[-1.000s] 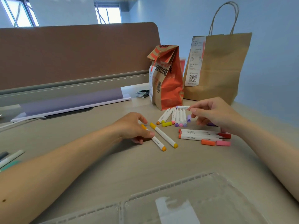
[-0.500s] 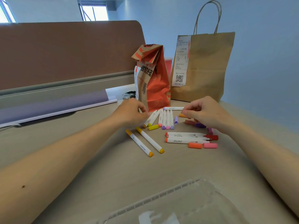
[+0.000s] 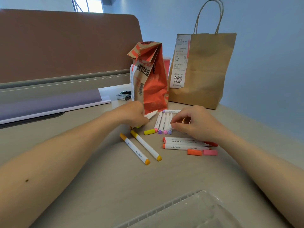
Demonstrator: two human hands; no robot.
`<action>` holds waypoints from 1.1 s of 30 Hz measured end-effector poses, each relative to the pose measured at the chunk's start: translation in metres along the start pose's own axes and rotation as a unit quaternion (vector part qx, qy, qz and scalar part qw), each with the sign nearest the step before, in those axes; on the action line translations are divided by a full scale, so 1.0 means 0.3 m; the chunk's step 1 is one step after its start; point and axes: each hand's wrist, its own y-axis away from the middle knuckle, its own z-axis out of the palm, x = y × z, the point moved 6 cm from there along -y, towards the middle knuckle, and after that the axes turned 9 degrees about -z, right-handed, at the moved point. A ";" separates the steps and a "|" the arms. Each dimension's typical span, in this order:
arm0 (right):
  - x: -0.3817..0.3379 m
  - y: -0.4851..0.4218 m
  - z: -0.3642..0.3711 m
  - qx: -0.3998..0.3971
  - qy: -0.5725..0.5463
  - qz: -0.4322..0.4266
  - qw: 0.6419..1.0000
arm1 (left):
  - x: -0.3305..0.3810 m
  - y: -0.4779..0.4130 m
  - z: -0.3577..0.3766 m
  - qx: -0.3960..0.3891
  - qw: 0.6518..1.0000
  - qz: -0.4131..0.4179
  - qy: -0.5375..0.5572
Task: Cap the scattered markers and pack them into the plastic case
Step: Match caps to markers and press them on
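Observation:
My left hand (image 3: 133,114) grips two white markers (image 3: 151,115) at the foot of the orange paper bag. My right hand (image 3: 195,125) hovers over a row of pink- and purple-capped markers (image 3: 162,123), thumb and forefinger pinching the rightmost one (image 3: 170,129). Two capped orange and yellow markers (image 3: 139,148) lie nearer to me. Three red and orange markers (image 3: 181,143) lie on the right, with a loose orange cap (image 3: 194,152) and pink cap (image 3: 210,152) beside them. A yellow cap (image 3: 149,132) lies loose. The clear plastic case (image 3: 189,209) sits at the near edge.
The orange paper bag (image 3: 151,79) and a brown handled paper bag (image 3: 205,69) stand behind the markers. One more marker (image 3: 171,111) lies crosswise at the bags' feet. A brown partition (image 3: 65,43) and a purple-grey shelf strip (image 3: 49,102) line the desk's far side.
My left hand let go of the orange marker and moved forward to the markers by the orange bag. My right hand shifted left onto the pink and purple row.

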 end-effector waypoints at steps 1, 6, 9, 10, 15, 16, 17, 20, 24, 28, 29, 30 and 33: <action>-0.006 0.000 0.004 -0.002 0.004 -0.004 1.000 | -0.014 0.006 -0.012 0.014 1.000 0.001 0.027; -0.060 -0.033 0.064 -0.050 0.051 -0.037 0.997 | -0.122 0.068 -0.059 0.123 0.977 0.030 0.170; -0.087 -0.060 0.141 -0.111 0.103 -0.032 0.988 | -0.188 0.103 -0.042 0.171 0.951 0.063 0.250; -0.094 -0.066 0.162 -0.126 0.127 -0.038 0.983 | -0.203 0.115 -0.029 0.180 0.943 0.074 0.268; -0.097 -0.073 0.188 -0.144 0.139 -0.045 0.979 | -0.224 0.178 0.011 0.232 0.904 0.145 0.328; -0.098 -0.075 0.184 -0.126 0.131 -0.050 0.982 | -0.220 0.187 0.009 0.243 0.898 0.156 0.332; -0.099 -0.080 0.181 -0.109 0.127 -0.056 0.984 | -0.215 0.191 0.008 0.248 0.894 0.165 0.334; -0.107 -0.080 0.188 -0.096 0.137 -0.073 0.983 | -0.196 0.202 0.012 0.247 0.896 0.190 0.316; -0.095 -0.068 0.104 -0.010 0.032 -0.037 0.999 | -0.192 0.208 0.018 0.254 0.899 0.211 0.289; -0.019 -0.033 -0.022 0.129 -0.131 0.062 0.981 | -0.186 0.208 0.039 0.248 0.910 0.242 0.229; -0.004 -0.021 -0.029 0.130 -0.160 0.090 0.974 | -0.183 0.209 0.044 0.248 0.912 0.249 0.211; 0.006 -0.009 -0.028 0.123 -0.190 0.118 0.967 | -0.179 0.212 0.046 0.250 0.913 0.254 0.197; 0.023 0.012 -0.016 0.116 -0.278 0.167 0.939 | -0.170 0.222 0.045 0.260 0.913 0.265 0.167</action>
